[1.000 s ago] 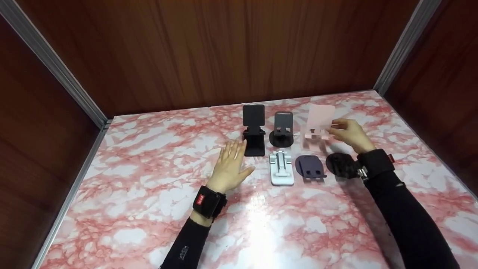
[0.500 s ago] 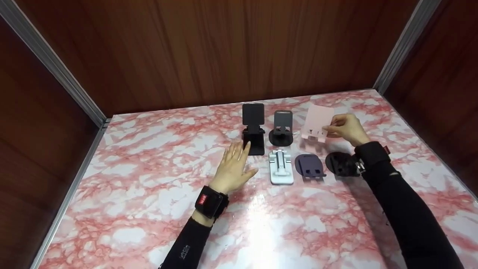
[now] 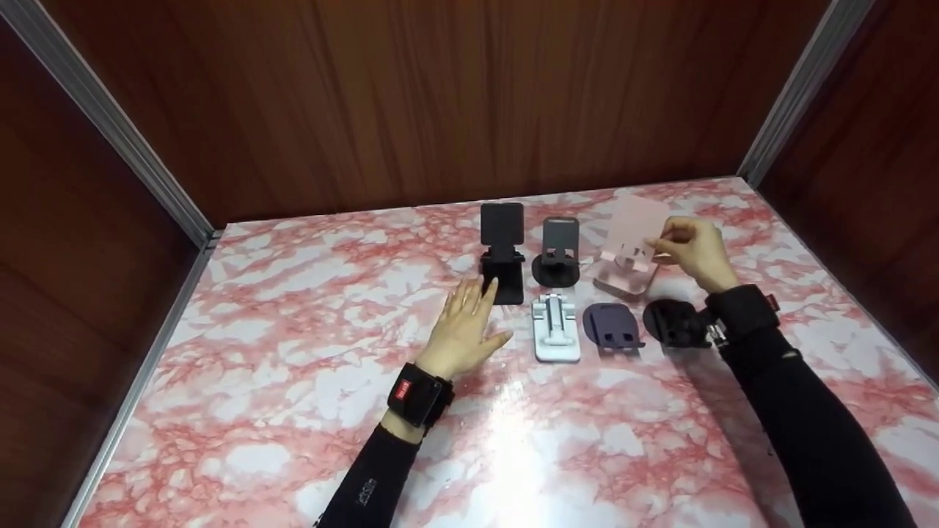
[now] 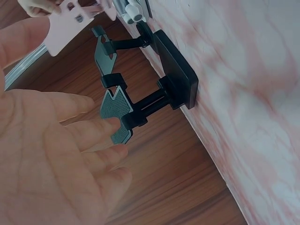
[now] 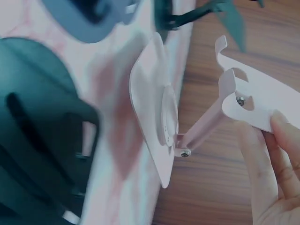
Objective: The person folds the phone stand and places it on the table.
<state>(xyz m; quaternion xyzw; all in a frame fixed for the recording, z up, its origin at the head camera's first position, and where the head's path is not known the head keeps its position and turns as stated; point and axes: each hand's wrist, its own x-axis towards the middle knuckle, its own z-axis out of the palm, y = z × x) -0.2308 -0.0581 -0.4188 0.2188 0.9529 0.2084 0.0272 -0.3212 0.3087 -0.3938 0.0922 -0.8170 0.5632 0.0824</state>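
Note:
In the head view my right hand [image 3: 697, 253] pinches the right edge of a pink phone stand's [image 3: 637, 224] upper plate between thumb and fingers. The right wrist view shows this stand's base [image 5: 149, 108] angled away from the table surface, with the short arm [image 5: 206, 122] joining it to the plate. My left hand [image 3: 461, 334] is held flat with straight fingers and spread thumb, close by a black phone stand [image 3: 502, 224] with an unfolded holder. Whether its fingertips touch that stand I cannot tell.
A dark grey stand with a round base [image 3: 555, 271] stands between the black and pink ones. Nearer lie a folded white stand [image 3: 556, 348], a purple one [image 3: 612, 323] and a black round one [image 3: 667, 323], partly under my right wrist. Wooden walls [image 3: 469, 95] enclose the marbled table [image 3: 293, 367].
The pink stand has shifted slightly up and right with my right hand, and its base now shows more plainly, tilted below the plate. My left hand stays nearly in place.

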